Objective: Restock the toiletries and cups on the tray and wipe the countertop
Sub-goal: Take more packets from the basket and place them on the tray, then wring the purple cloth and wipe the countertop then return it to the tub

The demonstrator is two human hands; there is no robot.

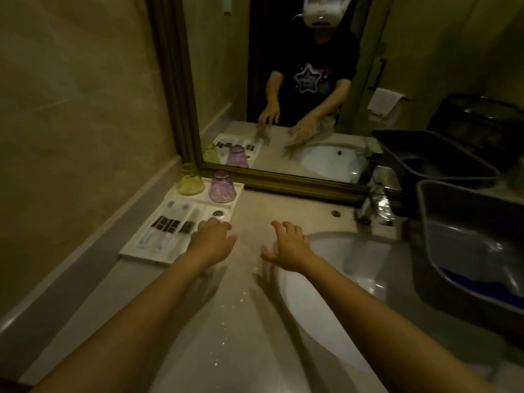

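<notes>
A white tray [170,258] lies on the beige countertop [243,321] against the left wall. At its far end stand a yellow cup [190,180] and a purple cup [222,190], both upside down. Dark sachets [173,224] and clear wrapped toiletries [154,241] fill its compartments. My left hand [214,236] hovers at the tray's right edge, fingers spread and holding nothing. My right hand [287,245] is spread over the counter beside the sink rim, also with nothing in it. Water droplets [241,300] dot the counter between my forearms.
A white sink basin [348,265] sits to the right, with a chrome faucet [374,207] behind it. Two dark grey bins [467,251] stand at the far right. A gold-framed mirror [283,80] backs the counter and reflects a person and a hanging towel.
</notes>
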